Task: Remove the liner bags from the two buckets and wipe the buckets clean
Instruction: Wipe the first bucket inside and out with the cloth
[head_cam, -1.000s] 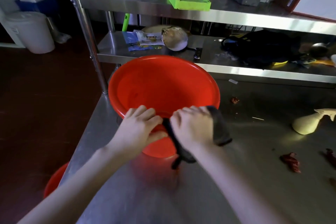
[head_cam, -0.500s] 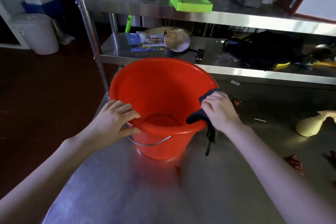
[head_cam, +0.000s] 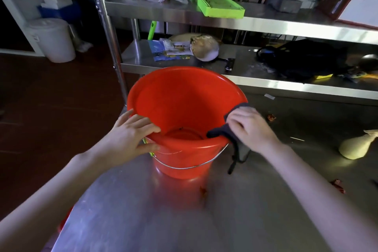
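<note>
Looking down into a red bucket [head_cam: 184, 108] standing upright on the steel table [head_cam: 184, 221], wire handle [head_cam: 184, 167] hanging down the near side. Got the left hand [head_cam: 131, 135] clamped on the near-left rim, fingers hooked inside and thumb on the outer wall, and the right hand [head_cam: 251, 129] curled over a dark cloth [head_cam: 218, 133], pressing it onto the right rim. Also spotted the cloth's tail dangling outside just beside the wall, plus red scraps [head_cam: 339, 186] and a pale lump [head_cam: 356, 147] off right.
</note>
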